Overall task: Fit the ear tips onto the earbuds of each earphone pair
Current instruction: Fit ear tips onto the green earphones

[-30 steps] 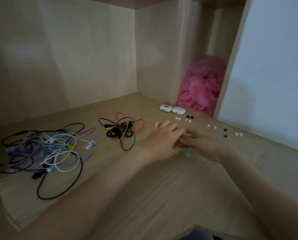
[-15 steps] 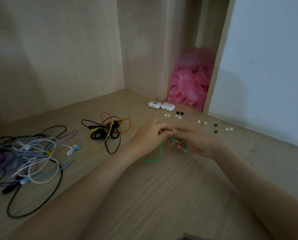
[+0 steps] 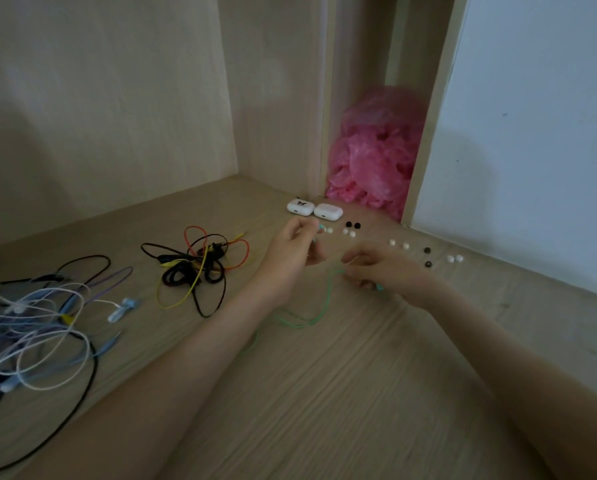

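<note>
Bare left hand [image 3: 292,252] and bare right hand [image 3: 392,271] on long, bare forearms [image 3: 186,368]

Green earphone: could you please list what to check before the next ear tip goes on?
1. Left hand holds one earbud of the green earphone: ok.
2. Right hand pinches its cable: ok.
3. Ear tip already on the held earbud: cannot tell, too small.
4. White ear tips lie loose on the desk beyond the hands: ok.
5. Cable apart from the black and orange bundle: ok.

Home corner, wooden cabinet panels [image 3: 117,116], pink plastic bag [image 3: 373,161]
</note>
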The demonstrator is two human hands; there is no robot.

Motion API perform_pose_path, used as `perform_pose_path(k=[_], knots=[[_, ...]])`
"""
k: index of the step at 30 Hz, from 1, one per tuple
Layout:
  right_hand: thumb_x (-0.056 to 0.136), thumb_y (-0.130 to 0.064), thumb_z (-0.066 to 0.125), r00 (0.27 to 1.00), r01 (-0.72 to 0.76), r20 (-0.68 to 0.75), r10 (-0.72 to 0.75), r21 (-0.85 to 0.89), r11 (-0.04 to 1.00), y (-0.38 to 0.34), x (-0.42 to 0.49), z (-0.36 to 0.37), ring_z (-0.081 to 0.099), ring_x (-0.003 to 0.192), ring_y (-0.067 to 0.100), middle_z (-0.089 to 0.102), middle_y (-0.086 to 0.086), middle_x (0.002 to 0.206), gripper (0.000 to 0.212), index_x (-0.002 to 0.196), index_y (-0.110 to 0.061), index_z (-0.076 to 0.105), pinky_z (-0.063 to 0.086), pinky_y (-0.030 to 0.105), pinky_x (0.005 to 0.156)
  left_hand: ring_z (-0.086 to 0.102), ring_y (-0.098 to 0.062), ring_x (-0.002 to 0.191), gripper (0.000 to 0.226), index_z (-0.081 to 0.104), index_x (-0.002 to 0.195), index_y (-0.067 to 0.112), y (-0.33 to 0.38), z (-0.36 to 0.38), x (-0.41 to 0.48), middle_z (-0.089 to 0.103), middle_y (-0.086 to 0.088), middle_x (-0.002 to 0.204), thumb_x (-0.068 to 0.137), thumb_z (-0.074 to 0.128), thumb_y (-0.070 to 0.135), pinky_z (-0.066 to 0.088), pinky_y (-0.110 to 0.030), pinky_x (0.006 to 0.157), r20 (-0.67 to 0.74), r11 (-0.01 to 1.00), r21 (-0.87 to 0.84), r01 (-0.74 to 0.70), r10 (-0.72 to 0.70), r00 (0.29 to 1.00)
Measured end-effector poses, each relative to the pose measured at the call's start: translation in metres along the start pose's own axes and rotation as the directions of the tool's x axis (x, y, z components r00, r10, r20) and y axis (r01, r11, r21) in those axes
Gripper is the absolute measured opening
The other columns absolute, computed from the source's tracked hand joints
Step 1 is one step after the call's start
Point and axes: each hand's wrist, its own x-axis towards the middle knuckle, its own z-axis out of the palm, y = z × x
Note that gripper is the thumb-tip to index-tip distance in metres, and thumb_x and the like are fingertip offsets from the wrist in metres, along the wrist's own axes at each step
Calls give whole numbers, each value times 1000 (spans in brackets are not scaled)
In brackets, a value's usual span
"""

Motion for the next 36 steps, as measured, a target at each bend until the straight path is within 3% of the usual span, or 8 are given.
perform_pose_path(k=[5, 9, 15, 19, 22, 28, 32, 36], knots=[[84, -7, 64, 994, 105, 23, -103, -252, 962, -1, 4, -5, 59, 86, 12, 67, 0, 93, 10, 90, -14, 68, 46, 19, 75, 36, -9, 44, 25, 57, 81, 19, -4, -9, 6, 36, 8, 44, 98, 45, 33, 38, -25, 51, 23, 999, 37, 9, -9, 1000], [87, -21, 63, 996, 79, 2, -84, -368, 927, -1, 5, -9, 58, 95, 14, 65, -3, 100, 5, 91, -20, 66, 44, 24, 83, 35, -7, 42, 21, 60, 82, 22, -3, -12, 4, 40, 5, 51, 96, 49, 33, 33, -22, 44, 70, 993, 97, 70, -77, 995], [77, -34, 74, 967, 68, 254, 36, -391, 918, -18, -8, -8, 51, 92, 4, 55, -6, 110, 34, 106, -22, 63, 39, 15, 76, 48, -8, 51, 4, 53, 97, 16, -4, -12, 2, 58, 1, 66, 94, 55, 16, 42, -22, 48, 118, 973, 185, 140, -164, 979], [77, -23, 75, 977, 161, 197, -80, -437, 885, -15, -7, 6, 49, 83, 0, 53, -3, 100, 25, 100, -18, 65, 37, 3, 68, 52, -9, 57, 17, 52, 109, 10, -3, -14, 0, 64, -2, 75, 93, 56, 11, 45, -20, 54, 183, 966, 217, 141, -182, 966], [80, -21, 71, 981, 177, 152, -118, -463, 869, -14, -5, 14, 51, 81, 5, 56, -4, 94, 18, 95, -18, 63, 39, 5, 66, 55, -10, 62, 17, 50, 111, 9, 0, -15, -1, 66, -1, 79, 94, 53, 10, 46, -20, 59, 198, 961, 241, 133, -183, 963], [82, -1, 61, 999, 45, 27, -45, -19, 999, -17, -7, 11, 55, 67, 15, 57, 6, 79, 16, 91, -13, 54, 46, 27, 64, 61, -13, 89, 19, 54, 107, 18, 6, -20, 2, 68, 2, 100, 96, 42, 8, 45, -23, 74, 253, 901, 418, 118, -240, 937], [81, 6, 56, 994, 69, -96, -51, 188, 980, -23, -9, 4, 55, 60, 19, 56, 9, 72, 18, 85, -10, 51, 45, 33, 61, 55, -11, 103, 26, 55, 119, 23, 12, -25, 0, 60, 2, 120, 95, 46, 16, 40, -22, 77, 264, 777, 630, 17, -235, 936], [83, -3, 55, 999, 5, -43, -9, -85, 996, -18, -13, 0, 57, 72, 18, 60, 6, 79, 20, 97, -17, 56, 48, 34, 72, 50, -17, 108, 63, 34, 138, 19, 17, -28, -3, 49, 0, 129, 87, 56, 48, 41, -28, 83, 155, 531, 845, 58, -347, 925]])
